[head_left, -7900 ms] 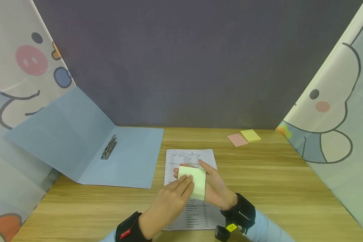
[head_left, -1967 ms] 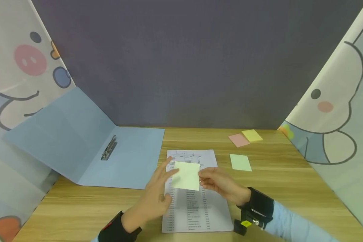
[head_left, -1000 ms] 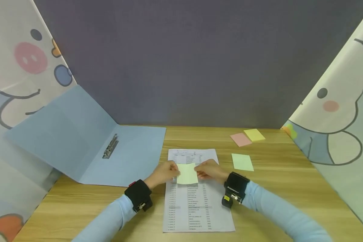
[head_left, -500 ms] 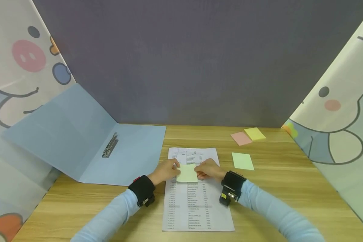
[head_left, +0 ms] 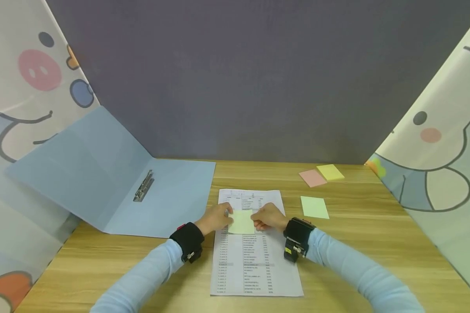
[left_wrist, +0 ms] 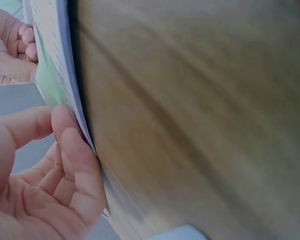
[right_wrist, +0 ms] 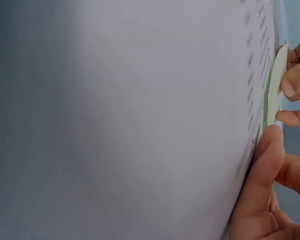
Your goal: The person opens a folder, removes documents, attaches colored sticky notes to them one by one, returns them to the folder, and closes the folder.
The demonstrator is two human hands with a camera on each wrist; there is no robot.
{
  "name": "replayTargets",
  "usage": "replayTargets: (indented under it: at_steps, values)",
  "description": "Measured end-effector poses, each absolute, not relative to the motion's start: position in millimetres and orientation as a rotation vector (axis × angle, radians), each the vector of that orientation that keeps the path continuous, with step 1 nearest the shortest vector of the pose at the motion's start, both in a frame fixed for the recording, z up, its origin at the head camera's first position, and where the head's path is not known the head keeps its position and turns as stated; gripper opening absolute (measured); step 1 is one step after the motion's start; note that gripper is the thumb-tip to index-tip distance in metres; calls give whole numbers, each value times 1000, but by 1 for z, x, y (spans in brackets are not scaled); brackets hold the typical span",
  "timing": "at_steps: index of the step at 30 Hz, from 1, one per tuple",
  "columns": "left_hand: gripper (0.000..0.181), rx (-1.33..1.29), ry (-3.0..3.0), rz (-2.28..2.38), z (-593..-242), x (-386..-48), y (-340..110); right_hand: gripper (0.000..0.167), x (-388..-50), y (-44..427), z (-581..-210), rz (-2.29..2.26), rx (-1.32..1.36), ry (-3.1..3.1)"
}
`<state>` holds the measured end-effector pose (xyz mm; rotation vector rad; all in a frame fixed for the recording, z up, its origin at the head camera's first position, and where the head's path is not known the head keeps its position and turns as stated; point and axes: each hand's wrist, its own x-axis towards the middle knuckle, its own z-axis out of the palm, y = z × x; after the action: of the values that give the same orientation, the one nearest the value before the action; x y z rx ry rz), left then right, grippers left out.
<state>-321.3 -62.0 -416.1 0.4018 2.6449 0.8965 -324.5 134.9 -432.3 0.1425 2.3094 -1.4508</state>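
Note:
A pale green sticky note [head_left: 241, 222] lies over the upper middle of a printed sheet [head_left: 254, 269]. My left hand [head_left: 215, 217] pinches the note's left edge between thumb and finger. On the opposite edge, my right hand [head_left: 270, 216] pinches it in the same way. In the left wrist view the note [left_wrist: 49, 82] stretches between both hands, close over the paper. The right wrist view has the note [right_wrist: 276, 85] slightly bowed, its near edge at the sheet. How much of its underside touches the sheet is hidden.
An opened light blue folder [head_left: 180, 195] with a metal clip [head_left: 143, 187] stands on the left. To the right lie a pale green sticky-note pad [head_left: 314, 207], a pink pad [head_left: 312, 178] and a yellow pad [head_left: 330, 172]. A dark panel [head_left: 235, 82] rises behind the wooden table.
Earlier my hands held the green pad; it now lies at the right, and a single note is between both hands. Over the last second the note has lowered towards the sheet.

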Motion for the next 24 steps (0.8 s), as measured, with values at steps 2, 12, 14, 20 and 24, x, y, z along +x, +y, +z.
replayTargets:
  at_steps: [2, 12, 14, 20, 24]
  values:
    - [25, 402, 2637, 902, -416, -322, -62, 18, -325, 135, -432, -1444, 147, 2314]
    - [22, 367, 2639, 899, -416, -325, -60, 22, -328, 134, -435, -1419, 133, 2339]
    - [22, 368, 2635, 905, -416, -325, -60, 22, -329, 134, -435, -1414, 139, 2345]
    - [22, 357, 2622, 933, -420, -328, -60, 22, -330, 134, -436, -1409, 140, 2367]
    - [21, 354, 2626, 944, -420, -330, -60, 20, -331, 134, -434, -1422, 123, 2370]
